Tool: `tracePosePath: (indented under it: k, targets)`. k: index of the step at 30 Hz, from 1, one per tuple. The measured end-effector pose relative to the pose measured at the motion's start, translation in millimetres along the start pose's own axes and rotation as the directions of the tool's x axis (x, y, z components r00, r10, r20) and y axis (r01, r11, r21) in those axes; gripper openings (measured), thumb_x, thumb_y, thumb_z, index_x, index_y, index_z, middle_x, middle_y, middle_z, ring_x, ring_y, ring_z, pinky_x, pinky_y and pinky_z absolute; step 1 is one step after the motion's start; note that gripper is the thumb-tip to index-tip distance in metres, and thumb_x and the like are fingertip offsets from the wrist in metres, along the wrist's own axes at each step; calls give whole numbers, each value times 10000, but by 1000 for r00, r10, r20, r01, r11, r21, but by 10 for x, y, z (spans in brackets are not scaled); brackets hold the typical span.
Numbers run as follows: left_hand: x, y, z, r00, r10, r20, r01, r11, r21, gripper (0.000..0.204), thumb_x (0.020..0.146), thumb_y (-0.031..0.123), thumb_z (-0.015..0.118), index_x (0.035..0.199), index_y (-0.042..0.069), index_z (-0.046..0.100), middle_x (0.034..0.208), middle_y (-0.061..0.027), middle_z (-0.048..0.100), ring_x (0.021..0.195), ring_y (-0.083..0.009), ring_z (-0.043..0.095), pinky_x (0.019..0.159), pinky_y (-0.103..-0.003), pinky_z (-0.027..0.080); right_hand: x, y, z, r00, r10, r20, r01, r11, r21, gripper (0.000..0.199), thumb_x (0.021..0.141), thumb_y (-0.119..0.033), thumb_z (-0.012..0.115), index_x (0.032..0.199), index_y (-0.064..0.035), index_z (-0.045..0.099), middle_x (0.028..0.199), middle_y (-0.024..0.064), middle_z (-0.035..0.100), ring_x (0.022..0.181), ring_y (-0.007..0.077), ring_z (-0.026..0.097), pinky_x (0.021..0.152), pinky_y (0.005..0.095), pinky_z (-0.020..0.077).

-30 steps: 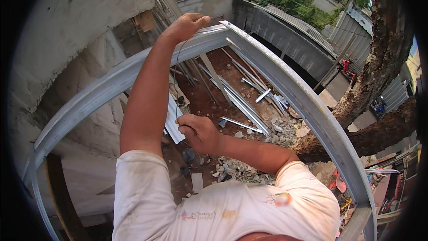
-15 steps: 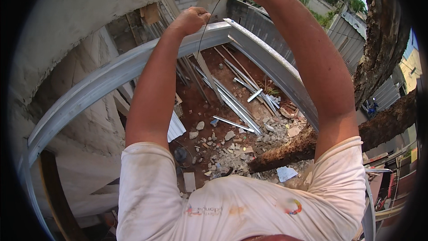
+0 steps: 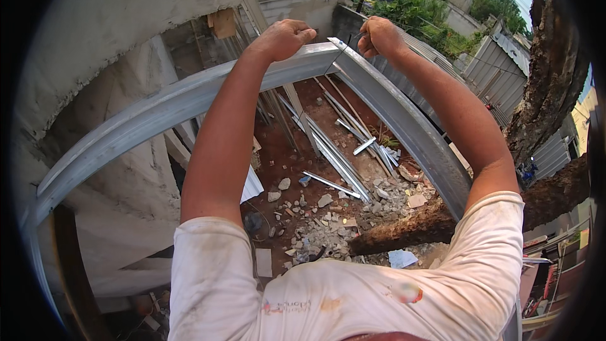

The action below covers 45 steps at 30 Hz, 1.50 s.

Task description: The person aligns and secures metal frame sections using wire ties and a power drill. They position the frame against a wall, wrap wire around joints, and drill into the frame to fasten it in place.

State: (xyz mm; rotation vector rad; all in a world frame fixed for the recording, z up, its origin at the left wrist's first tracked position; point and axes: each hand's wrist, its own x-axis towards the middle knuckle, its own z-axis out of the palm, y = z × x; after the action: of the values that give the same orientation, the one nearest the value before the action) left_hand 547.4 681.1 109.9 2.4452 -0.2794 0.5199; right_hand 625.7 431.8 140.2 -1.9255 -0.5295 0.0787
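We have the left beam and right beam already meeting at a corner, the thin wire crossing there without visible knot, our right hand seemingly pinching it, our left hand narrowly curled, contents unclear.

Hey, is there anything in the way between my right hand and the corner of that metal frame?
Nothing visible blocks it. Your right hand is just right of the metal frame's corner in the picture, with only a thin dark wire crossing there; depth is hard to judge.
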Motion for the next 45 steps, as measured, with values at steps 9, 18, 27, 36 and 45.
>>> tracePosePath:
  k: [9, 18, 27, 36, 45]
  targets:
    - [16, -34, 32, 1000, 14, -25, -12, 997, 72, 388, 959, 373, 594, 1152, 55, 705, 1087, -187, 707, 1055, -320, 667, 921, -416, 514, 28, 494, 15, 938, -346, 10, 289, 767, -573, 266, 861, -226, 638, 1007, -10, 586, 973, 221, 689, 953, 383, 673, 862, 430, 508]
    - [-34, 63, 15, 998, 38, -53, -34, 996, 78, 435, 949, 434, 610, 1151, 61, 709, 1101, -204, 696, 1054, -322, 668, 917, -427, 518, -148, 256, 152, 887, -457, 68, 378, 633, -676, 226, 894, -209, 606, 1053, -52, 579, 883, 206, 713, 893, 405, 686, 810, 488, 523]
    - [-133, 302, 269, 940, 275, -201, -260, 961, 100, 438, 952, 422, 621, 1132, 30, 696, 1011, -151, 729, 927, -285, 690, 826, -415, 533, -131, 215, 250, 789, -589, 177, 552, 552, -624, 225, 865, -207, 665, 1044, -91, 595, 823, 155, 699, 835, 373, 687, 729, 479, 529]
    - [-220, 646, 627, 986, -133, -96, 66, 859, -508, 200, 922, 127, 696, 1040, -5, 602, 804, -95, 683, 640, -134, 618, 554, -302, 502, -111, 247, 221, 630, -731, 262, 743, 470, -476, 196, 788, -110, 668, 959, -65, 584, 832, 165, 676, 832, 391, 660, 708, 461, 516]
    - [-323, 458, 763, 957, -289, -3, 238, 796, -556, 138, 932, 66, 631, 1015, -27, 571, 789, -91, 665, 636, -139, 632, 558, -293, 522, -110, 270, 263, 595, -772, 221, 790, 513, -335, 321, 842, -55, 625, 1149, -91, 537, 862, 137, 701, 807, 355, 688, 733, 429, 535]
